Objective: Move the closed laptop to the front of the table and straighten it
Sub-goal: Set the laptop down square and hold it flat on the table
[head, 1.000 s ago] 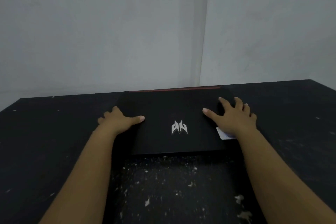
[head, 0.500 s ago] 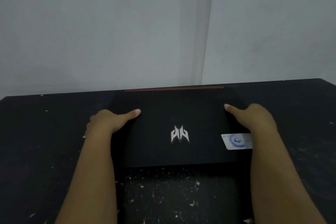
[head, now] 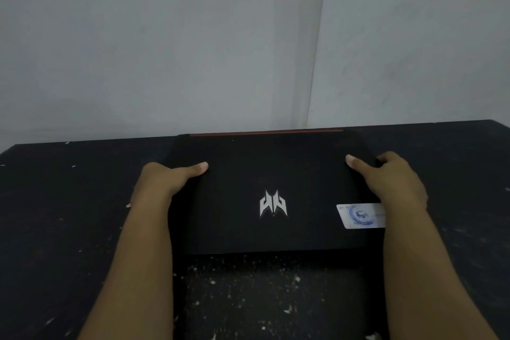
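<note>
A closed black laptop (head: 273, 174) with a silver logo and a red strip along its far edge lies on the black table (head: 60, 201), its near edge roughly square to me. A white sticker (head: 358, 215) sits near its right side. My left hand (head: 168, 176) grips the laptop's left edge, thumb on the lid. My right hand (head: 392, 179) grips the right edge, thumb on top, fingers wrapped around the side.
The table's top is dark and speckled with white flecks, thickest just in front of the laptop. A pale wall with a vertical corner seam (head: 314, 63) rises right behind the table's far edge.
Both hands went from lying flat on the lid to clasping the laptop's side edges. The laptop has come nearer to me, and the sticker is uncovered.
</note>
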